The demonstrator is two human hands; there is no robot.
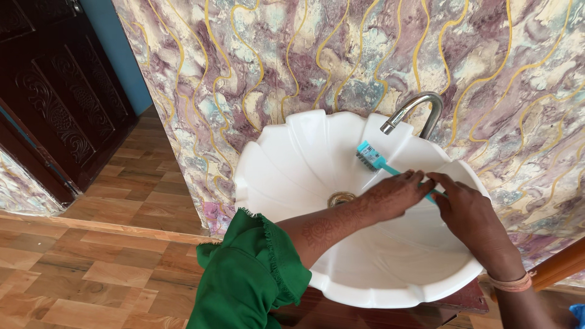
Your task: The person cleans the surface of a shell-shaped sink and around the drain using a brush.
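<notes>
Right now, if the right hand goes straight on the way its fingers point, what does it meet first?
Probably the left hand: the right hand points left along the teal brush, both holding its handle over the sink.

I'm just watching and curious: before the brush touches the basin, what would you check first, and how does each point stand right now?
1. Brush held firmly: ok, the left hand and right hand both grip its handle.
2. Bristles facing the basin: ok, the head points down over the bowl.
3. Water running from the tap: not ok, no stream shows.
4. Drain clear: cannot tell, the left hand partly hides it.
5. Sleeve clear of the bowl: ok, it ends at the near rim.
6. Soap on the bristles: cannot tell.
</notes>
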